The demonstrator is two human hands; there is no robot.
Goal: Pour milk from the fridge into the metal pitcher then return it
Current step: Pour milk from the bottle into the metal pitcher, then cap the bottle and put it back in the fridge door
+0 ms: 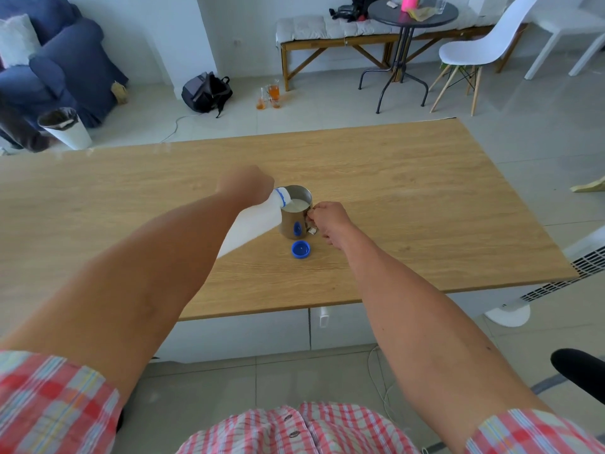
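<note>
A white plastic milk bottle (252, 224) with a blue neck ring is held tilted by the left hand (248, 185), its mouth lowered over the rim of a small stainless-steel pitcher (294, 214). The left hand's fingers are wrapped round the upper part of the bottle; they are hidden behind the back of the hand, so only the grip as a whole can be made out. White milk (296, 205) is seen inside the pitcher, reaching close to the rim, and the bottle's neck sits right at the pitcher's left edge.

The pitcher stands upright on the light wooden bench (409, 191), roughly at its middle. Its handle, on the right side, is pinched by the curled fingers of the right hand (329, 222), which rests close to the bench surface. A round blue plastic bottle cap (301, 249) lies open side up on the bench just in front of the pitcher, apart from both hands; its reflection shows as a blue spot on the pitcher's wall.

Both forearms are bare, with red-and-white checked sleeves rolled above the elbows. Beyond the bench, on the tiled floor, a black backpack (206, 91), glass vessels of orange liquid (271, 95) and a white bin (65, 127) are seen. A round dark side table (412, 14) and a white moulded chair (481, 44) stand further right.
</note>
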